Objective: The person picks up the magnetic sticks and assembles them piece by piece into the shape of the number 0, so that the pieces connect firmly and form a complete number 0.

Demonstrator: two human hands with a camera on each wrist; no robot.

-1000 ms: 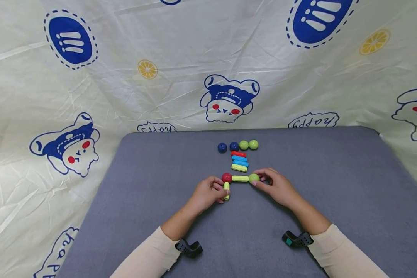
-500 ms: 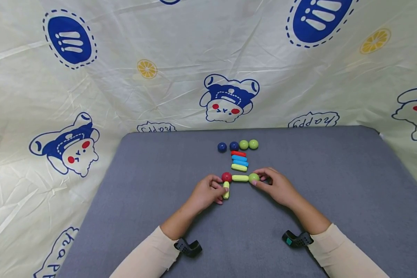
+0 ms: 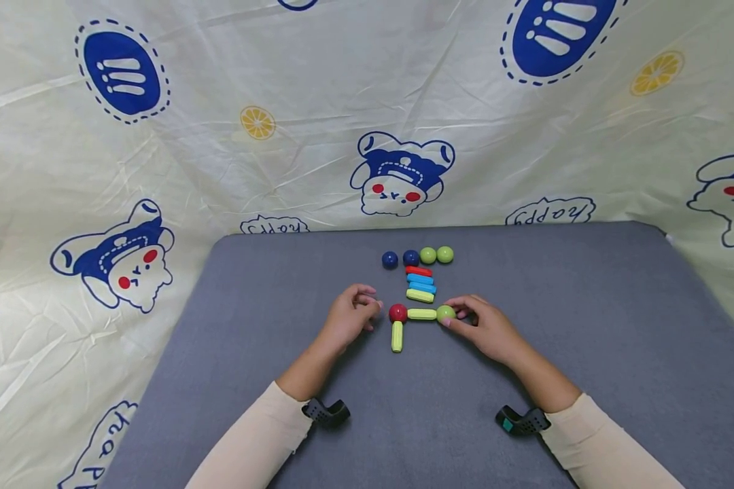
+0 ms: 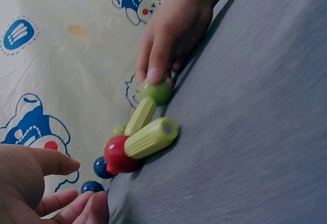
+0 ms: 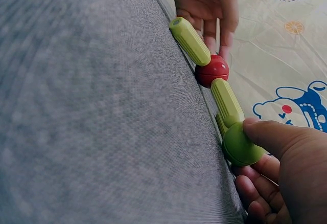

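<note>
Spreading across the scene, the grey worktop (image 3: 587, 326) carries everything we handle. Our right hand (image 3: 492, 329) sits at the right end of the small build, its fingers (image 5: 271, 137) pinching the green ball (image 3: 445, 313). Our left hand (image 3: 346, 318) rests just left of the red ball (image 3: 397, 312), fingers loosely curled around nothing. One yellow-green rod (image 3: 422, 314) joins the two balls; another yellow-green stick (image 3: 397, 335) points from the red ball toward us.

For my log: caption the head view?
Right hand holds green ball of ball-and-rod chain; left hand open beside red ball.
</note>
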